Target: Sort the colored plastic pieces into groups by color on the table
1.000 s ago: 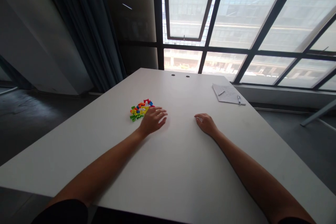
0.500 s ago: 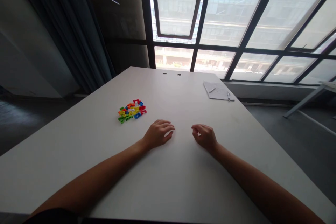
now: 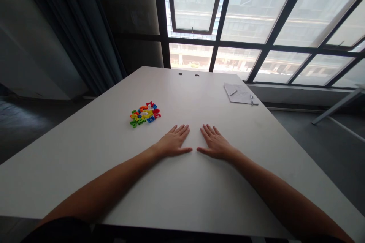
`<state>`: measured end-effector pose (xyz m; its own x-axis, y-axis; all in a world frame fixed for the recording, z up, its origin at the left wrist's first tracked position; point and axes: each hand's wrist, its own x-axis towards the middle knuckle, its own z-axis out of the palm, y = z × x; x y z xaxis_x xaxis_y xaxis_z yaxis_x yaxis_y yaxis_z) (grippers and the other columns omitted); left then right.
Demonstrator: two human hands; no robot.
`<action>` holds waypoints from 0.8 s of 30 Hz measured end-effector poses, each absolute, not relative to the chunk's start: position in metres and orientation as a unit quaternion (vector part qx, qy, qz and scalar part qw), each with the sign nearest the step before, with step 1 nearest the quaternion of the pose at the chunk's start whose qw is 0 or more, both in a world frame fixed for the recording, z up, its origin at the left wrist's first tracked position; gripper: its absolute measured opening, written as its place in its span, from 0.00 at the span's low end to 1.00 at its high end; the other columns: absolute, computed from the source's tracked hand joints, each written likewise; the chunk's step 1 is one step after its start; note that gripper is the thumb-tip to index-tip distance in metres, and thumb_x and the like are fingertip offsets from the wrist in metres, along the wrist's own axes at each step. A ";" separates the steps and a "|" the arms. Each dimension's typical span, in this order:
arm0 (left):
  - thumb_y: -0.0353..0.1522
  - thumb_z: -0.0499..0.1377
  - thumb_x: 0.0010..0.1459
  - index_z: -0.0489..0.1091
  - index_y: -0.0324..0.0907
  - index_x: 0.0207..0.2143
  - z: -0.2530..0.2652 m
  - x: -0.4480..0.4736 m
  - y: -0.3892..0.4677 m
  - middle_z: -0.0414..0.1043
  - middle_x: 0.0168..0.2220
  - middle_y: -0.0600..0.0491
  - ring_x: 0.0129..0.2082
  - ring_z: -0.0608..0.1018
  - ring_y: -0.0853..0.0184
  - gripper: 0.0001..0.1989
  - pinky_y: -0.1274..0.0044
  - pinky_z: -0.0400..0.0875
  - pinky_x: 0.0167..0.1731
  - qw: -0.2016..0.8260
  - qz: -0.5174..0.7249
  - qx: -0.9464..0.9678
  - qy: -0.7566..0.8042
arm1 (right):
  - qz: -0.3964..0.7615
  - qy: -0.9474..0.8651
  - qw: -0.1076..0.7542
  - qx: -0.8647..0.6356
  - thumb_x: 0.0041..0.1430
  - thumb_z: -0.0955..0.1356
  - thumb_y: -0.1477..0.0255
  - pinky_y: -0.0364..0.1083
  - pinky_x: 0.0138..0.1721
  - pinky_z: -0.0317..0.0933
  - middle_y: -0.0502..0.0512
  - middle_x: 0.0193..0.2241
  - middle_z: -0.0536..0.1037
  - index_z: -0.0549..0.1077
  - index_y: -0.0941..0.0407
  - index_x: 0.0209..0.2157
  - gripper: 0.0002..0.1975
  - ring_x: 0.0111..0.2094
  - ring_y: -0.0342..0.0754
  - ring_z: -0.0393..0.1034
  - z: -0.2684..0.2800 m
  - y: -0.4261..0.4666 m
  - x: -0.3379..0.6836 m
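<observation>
My left hand (image 3: 175, 141) lies flat on the white table (image 3: 159, 190), its fingers spread and its thumb pointing right. Opposite it, my right hand (image 3: 215, 142) also rests palm down with fingers apart. A small gap separates the two thumbs, and neither hand holds anything. Beyond my left hand, to its left, sits a loose pile of small plastic pieces (image 3: 145, 114) in red, orange, yellow, green, blue and white. Neither hand touches the pile.
Toward the far right edge of the table lie sheets of paper (image 3: 242, 97) with a pen (image 3: 234, 92) on top and another pen (image 3: 252, 99) by the side. Two dark round holes mark the far end. Windows rise behind, and a dark curtain (image 3: 94, 38) hangs left.
Both hands have gone from curled fingers to flat on the table with fingers spread. The view has tilted slightly, and the pile looks unmoved on the table.
</observation>
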<state>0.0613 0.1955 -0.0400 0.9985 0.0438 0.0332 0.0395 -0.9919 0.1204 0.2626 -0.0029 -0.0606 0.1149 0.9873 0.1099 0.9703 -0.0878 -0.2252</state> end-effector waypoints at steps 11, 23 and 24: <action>0.60 0.47 0.69 0.52 0.40 0.76 -0.038 0.063 0.200 0.49 0.75 0.40 0.75 0.55 0.51 0.45 0.59 0.47 0.73 0.054 0.031 0.998 0.019 | 0.039 -0.660 0.128 -0.739 0.64 0.59 0.35 0.65 0.75 0.38 0.71 0.74 0.49 0.52 0.62 0.75 0.55 0.76 0.66 0.40 -0.057 -0.004 0.264; 0.57 0.43 0.72 0.49 0.37 0.76 -0.041 0.063 0.210 0.45 0.76 0.39 0.76 0.51 0.53 0.43 0.61 0.43 0.74 0.056 0.014 0.998 0.010 | 0.033 -0.663 0.123 -0.737 0.66 0.58 0.37 0.64 0.75 0.38 0.70 0.74 0.50 0.53 0.62 0.75 0.52 0.76 0.66 0.41 -0.056 -0.004 0.264; 0.57 0.43 0.72 0.49 0.37 0.76 -0.042 0.063 0.210 0.44 0.76 0.39 0.76 0.51 0.53 0.43 0.61 0.42 0.74 0.057 0.011 0.998 0.011 | 0.034 -0.663 0.123 -0.738 0.66 0.58 0.37 0.64 0.75 0.38 0.70 0.74 0.50 0.53 0.62 0.75 0.52 0.76 0.65 0.40 -0.056 -0.004 0.264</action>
<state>0.0631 0.2100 -0.0416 0.9995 0.0239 0.0205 0.0214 -0.9933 0.1132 0.2642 -0.0041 -0.0561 0.1192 0.9864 0.1132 0.9695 -0.0911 -0.2274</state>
